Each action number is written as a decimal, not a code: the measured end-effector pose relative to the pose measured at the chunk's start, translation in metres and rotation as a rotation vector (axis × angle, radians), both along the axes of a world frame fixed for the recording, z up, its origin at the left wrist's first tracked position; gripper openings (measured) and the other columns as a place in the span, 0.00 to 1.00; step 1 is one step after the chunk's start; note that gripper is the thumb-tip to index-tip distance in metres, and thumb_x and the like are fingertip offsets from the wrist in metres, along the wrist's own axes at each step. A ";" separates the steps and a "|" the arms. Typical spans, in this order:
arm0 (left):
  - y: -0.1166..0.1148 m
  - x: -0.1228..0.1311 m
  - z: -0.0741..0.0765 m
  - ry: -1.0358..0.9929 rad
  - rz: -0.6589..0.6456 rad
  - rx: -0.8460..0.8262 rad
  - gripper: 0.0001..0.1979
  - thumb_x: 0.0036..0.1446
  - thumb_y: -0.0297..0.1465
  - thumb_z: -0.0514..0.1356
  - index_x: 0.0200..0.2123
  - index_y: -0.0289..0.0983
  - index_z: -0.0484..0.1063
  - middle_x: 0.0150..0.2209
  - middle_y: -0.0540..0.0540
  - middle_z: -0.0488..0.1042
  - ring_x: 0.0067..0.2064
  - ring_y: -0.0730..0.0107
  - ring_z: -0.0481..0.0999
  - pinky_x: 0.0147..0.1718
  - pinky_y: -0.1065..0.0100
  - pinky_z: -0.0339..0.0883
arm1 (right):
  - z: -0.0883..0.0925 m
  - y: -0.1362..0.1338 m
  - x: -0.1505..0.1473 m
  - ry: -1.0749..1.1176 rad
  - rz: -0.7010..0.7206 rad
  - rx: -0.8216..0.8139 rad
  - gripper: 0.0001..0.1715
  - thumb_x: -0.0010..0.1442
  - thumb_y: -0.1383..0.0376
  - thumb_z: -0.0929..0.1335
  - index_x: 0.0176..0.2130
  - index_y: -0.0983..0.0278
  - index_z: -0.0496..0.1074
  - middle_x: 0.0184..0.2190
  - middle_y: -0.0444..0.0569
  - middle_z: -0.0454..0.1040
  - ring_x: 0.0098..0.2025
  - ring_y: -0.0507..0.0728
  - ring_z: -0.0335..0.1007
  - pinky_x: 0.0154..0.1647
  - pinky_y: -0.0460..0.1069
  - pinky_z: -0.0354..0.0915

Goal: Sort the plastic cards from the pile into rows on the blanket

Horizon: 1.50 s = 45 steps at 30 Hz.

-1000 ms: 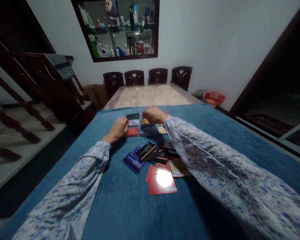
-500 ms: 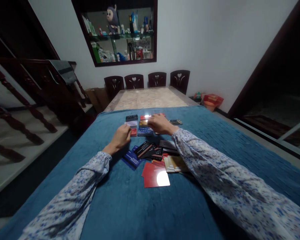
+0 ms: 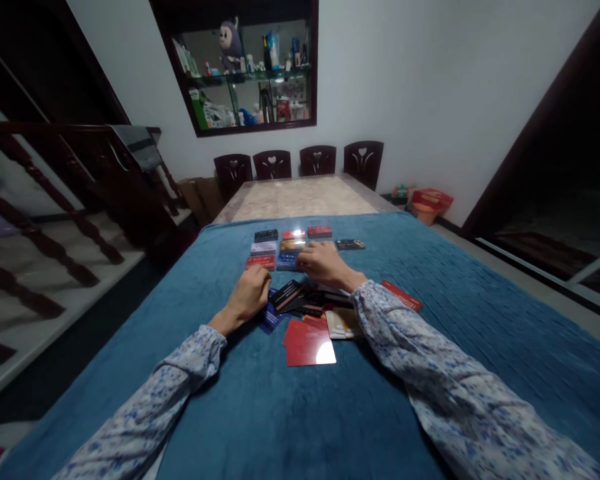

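Observation:
My left hand [image 3: 247, 293], fingers curled together, is low over the cloth beside the loose dark blue cards [image 3: 271, 319]; whether it holds anything is hidden. My right hand [image 3: 325, 261] is bent downward with closed fingers at the right end of a blue card stack [image 3: 287, 261]; its fingertips are hidden. Around it lie a gold stack [image 3: 293, 245], a lilac one [image 3: 263, 249] and a red one [image 3: 261, 262]. Farther back are a black stack [image 3: 266, 235] and two red ones [image 3: 320, 231]. Nearer lie loose black cards [image 3: 288, 295], red cards [image 3: 310, 345] and cream-gold cards [image 3: 337, 325].
A blue cloth [image 3: 220, 413] covers the near part of the marble-topped table [image 3: 305, 197]. One black card [image 3: 351, 245] lies to the right, and a red card [image 3: 401, 296] is beside my right sleeve. Several dark chairs [image 3: 317, 161] stand behind the table.
My left hand has drawn back toward me from the red stack, uncovering it. My right hand has shifted slightly nearer, showing the far red stack. The view has moved a little.

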State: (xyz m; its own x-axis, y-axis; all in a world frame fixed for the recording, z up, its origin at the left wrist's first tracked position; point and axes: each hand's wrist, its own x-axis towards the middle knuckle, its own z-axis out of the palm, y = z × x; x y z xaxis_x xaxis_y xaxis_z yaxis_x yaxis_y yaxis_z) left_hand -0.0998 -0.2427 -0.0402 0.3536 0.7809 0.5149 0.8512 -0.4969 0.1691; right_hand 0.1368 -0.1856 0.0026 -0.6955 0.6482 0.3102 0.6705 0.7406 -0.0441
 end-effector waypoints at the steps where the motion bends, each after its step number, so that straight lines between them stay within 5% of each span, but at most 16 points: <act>1: -0.003 0.001 -0.001 0.006 0.005 -0.005 0.08 0.64 0.24 0.52 0.33 0.37 0.69 0.37 0.42 0.72 0.40 0.61 0.73 0.43 0.60 0.70 | -0.001 -0.001 0.000 0.000 0.013 -0.006 0.12 0.68 0.65 0.65 0.43 0.61 0.80 0.42 0.55 0.80 0.48 0.62 0.65 0.44 0.54 0.51; 18: -0.039 0.016 -0.013 0.064 0.012 -0.043 0.09 0.66 0.33 0.56 0.39 0.37 0.77 0.43 0.40 0.77 0.46 0.57 0.71 0.46 0.55 0.68 | -0.025 -0.015 -0.004 -0.142 0.161 -0.132 0.23 0.63 0.64 0.68 0.57 0.60 0.75 0.58 0.56 0.74 0.57 0.67 0.60 0.50 0.58 0.58; 29: -0.047 0.019 -0.009 0.115 0.021 -0.082 0.10 0.61 0.36 0.63 0.42 0.38 0.79 0.46 0.39 0.78 0.49 0.53 0.70 0.48 0.50 0.66 | -0.024 -0.013 0.000 -0.168 0.216 -0.186 0.21 0.63 0.61 0.69 0.54 0.61 0.77 0.56 0.56 0.76 0.55 0.66 0.62 0.48 0.58 0.59; 45: -0.048 0.013 -0.003 0.161 -0.044 -0.066 0.08 0.63 0.32 0.59 0.40 0.37 0.78 0.41 0.40 0.79 0.46 0.55 0.72 0.45 0.54 0.64 | -0.031 -0.004 0.003 -0.123 0.303 -0.185 0.18 0.68 0.60 0.67 0.54 0.60 0.78 0.53 0.54 0.78 0.52 0.63 0.64 0.47 0.55 0.58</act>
